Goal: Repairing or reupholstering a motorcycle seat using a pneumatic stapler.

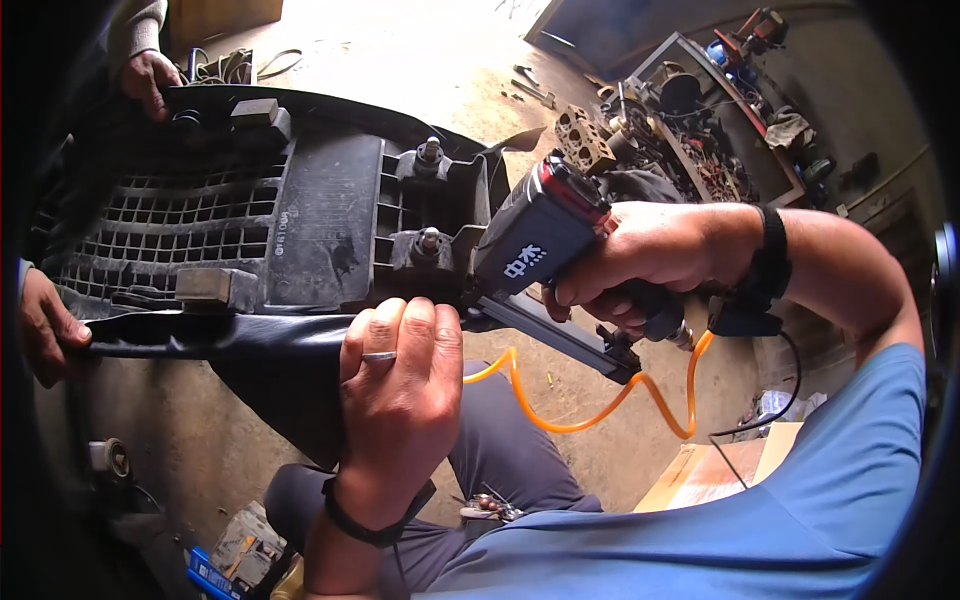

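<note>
A black plastic motorcycle seat base (325,220) lies underside up in front of me, with a ribbed grid, two bolts and rubber blocks. Black vinyl cover (270,336) wraps over its near edge. My left hand (405,385), a ring on one finger, is closed over that edge and grips the vinyl. In my right hand (660,255) is a grey and black air staple gun (525,230). Its nose meets the seat's near right part, just beyond my left fingers; the exact contact is hidden. An orange coiled air hose (560,427) hangs from the gun's handle.
Another person's hands hold the seat's left end, one at the far corner (150,82), one at the near corner (52,325). A metal block with holes (583,140) and a tray of tools (700,165) stand back right. Cardboard (705,468) lies at lower right.
</note>
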Demonstrator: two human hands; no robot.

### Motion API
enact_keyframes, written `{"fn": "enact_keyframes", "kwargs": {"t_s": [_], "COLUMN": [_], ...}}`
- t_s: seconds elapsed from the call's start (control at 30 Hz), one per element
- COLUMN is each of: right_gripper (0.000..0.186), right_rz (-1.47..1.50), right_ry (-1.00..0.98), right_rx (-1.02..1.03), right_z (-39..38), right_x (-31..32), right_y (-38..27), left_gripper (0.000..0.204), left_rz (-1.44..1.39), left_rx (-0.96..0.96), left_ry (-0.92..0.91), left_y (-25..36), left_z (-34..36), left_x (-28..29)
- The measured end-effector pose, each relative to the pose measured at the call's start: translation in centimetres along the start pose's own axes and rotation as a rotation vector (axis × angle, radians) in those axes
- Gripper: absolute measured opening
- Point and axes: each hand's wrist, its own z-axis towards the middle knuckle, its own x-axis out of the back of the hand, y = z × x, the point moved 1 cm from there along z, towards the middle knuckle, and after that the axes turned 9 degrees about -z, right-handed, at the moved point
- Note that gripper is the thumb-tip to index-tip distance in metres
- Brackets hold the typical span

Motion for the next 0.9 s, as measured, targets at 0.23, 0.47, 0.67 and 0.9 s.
{"fn": "enact_keyframes", "kwargs": {"t_s": [0.23, 0.47, 0.67, 0.9], "right_gripper": [0.025, 0.025, 0.028, 0.024], "right_rz": [-0.089, -0.099, -0.114, -0.303], "right_ry": [0.035, 0.071, 0.072, 0.050], "right_rx": [-0.074, -0.008, -0.033, 0.092], "right_z": [0.5, -0.1, 0.0, -0.7], "right_x": [-0.7, -1.2, -1.0, -1.6], "right_y": [-0.7, -0.5, -0.2, -1.1], "left_gripper": [0.035, 0.037, 0.041, 0.036], "left_rz": [-0.020, -0.050, 0.022, 0.002], "left_rx": [0.007, 0.006, -0.136, -0.123], "left_ry": [0.017, -0.072, -0.140, -0.122], "left_y": [-0.2, -0.1, -2.9, -4.0], "left_z": [0.0, 0.0, -0.1, 0.1], "left_x": [-0.1, 2.9, 5.9, 5.4]}}
